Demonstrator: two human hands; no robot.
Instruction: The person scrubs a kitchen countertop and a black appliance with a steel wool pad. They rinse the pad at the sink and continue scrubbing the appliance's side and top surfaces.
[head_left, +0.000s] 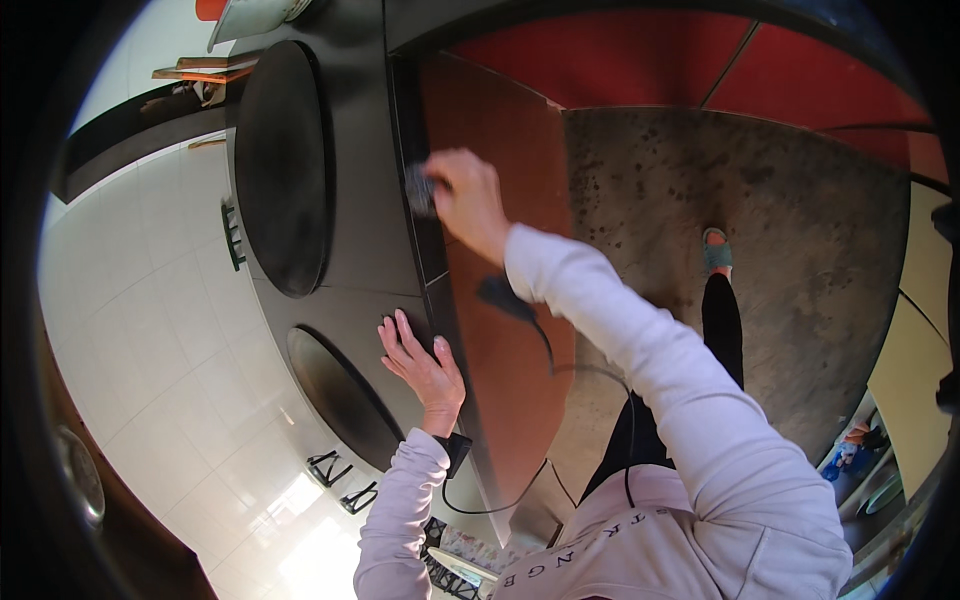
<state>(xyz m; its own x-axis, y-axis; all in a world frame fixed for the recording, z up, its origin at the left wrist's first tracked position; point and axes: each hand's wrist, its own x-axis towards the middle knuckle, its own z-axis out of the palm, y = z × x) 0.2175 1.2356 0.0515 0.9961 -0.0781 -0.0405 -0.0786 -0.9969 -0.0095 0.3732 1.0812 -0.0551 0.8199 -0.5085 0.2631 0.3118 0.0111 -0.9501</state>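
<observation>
My right hand (474, 201) grips a dark grey scouring pad (421, 192), blurred, which looks like steel wool. It presses against the black tiled front edge (409, 135) of a counter-like stove. Lower down, my left hand (424, 369) lies with its fingers spread on the black tiled top (367, 225), near the same edge, holding nothing. Two round black lids or pans are set on that top: a large one (281, 169) beyond both hands and a smaller one (341, 394) beside my left wrist.
Brown-red panels (510, 150) face the stove's front, above a stained concrete floor (645, 180). A black cable (551, 349) with a dark device (506, 296) hangs below my right forearm. White wall tiles (172, 300) rise behind the lids. A pale pot (251, 16) stands at the far end.
</observation>
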